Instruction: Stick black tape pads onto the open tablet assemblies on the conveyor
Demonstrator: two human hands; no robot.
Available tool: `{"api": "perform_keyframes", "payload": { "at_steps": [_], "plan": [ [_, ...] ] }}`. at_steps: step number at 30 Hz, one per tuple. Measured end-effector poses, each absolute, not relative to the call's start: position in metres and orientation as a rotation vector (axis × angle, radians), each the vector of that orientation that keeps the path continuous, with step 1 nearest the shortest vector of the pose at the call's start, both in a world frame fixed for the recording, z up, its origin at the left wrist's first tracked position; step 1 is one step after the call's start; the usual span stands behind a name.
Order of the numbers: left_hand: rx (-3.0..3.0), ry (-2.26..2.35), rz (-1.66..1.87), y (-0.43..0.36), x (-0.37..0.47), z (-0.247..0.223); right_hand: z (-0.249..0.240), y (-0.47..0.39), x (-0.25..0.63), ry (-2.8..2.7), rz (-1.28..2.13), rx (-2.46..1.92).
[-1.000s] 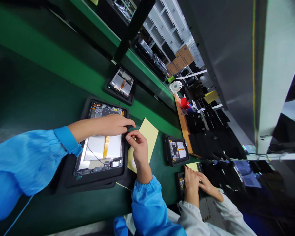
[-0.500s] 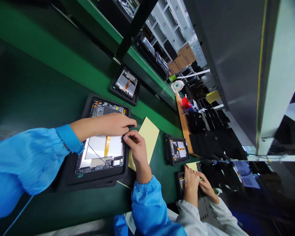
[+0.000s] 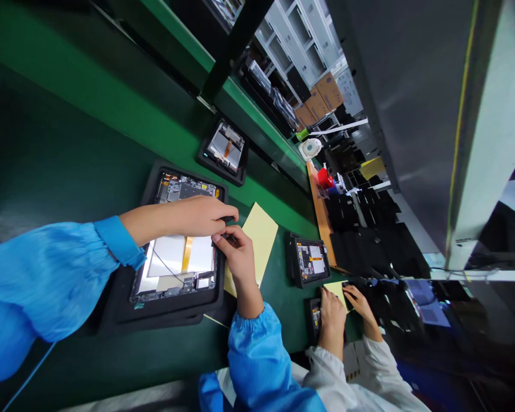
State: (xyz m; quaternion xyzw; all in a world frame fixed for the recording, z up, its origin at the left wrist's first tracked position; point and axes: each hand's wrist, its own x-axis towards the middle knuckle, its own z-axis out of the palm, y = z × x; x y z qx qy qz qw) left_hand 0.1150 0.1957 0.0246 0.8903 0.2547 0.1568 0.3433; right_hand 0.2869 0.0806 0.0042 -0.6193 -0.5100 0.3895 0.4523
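Note:
An opened tablet (image 3: 199, 257) with a white battery area, circuit board and orange ribbon lies in a black foam tray (image 3: 129, 309). My left hand (image 3: 193, 216) reaches across it, fingers bent together at the tray's right edge. Just below, my right hand (image 3: 237, 252) is closed, thumb and forefinger pinched at the same edge, its fingertips close to the left ones. Whatever the fingertips hold is too small or hidden to name. Beside the tray, partly behind my right hand, lies a yellow sheet (image 3: 261, 234).
Another opened tablet (image 3: 226, 146) sits in a foam tray behind, and a third (image 3: 312, 260) to the right. At lower right, a co-worker's hands (image 3: 332, 315) touch a yellow sheet over another tray. A small white fan (image 3: 310, 149) stands farther off.
My right fingertips have shifted slightly left along the tray edge; my left hand has barely moved. The co-worker's farther hand has moved, showing more of the yellow sheet.

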Motion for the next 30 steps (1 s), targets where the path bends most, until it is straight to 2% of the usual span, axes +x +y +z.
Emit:
{"api": "perform_keyframes", "payload": {
  "at_steps": [11, 16, 19, 27, 30],
  "plan": [
    [2.322, 0.725, 0.264, 0.192, 0.116, 0.036, 0.000, 0.067, 0.278, -1.292, 0.595, -1.582],
    [2.280, 0.739, 0.242, 0.195, 0.117, 0.034, 0.018, 0.035, 0.289, -1.886, 0.451, -1.533],
    [2.243, 0.741, 0.260, 0.196, 0.116, 0.031, 0.027, 0.016, 0.295, -2.095, 0.446, -1.548],
    [2.050, 0.671, 0.405, 0.199, 0.116, 0.020, 0.024, 0.033, 0.292, -2.108, 0.465, -1.608],
    [1.931, 0.661, 0.512, 0.202, 0.110, 0.017, 0.015, 0.032, 0.295, -1.890, 0.517, -1.667]
  ]
}}
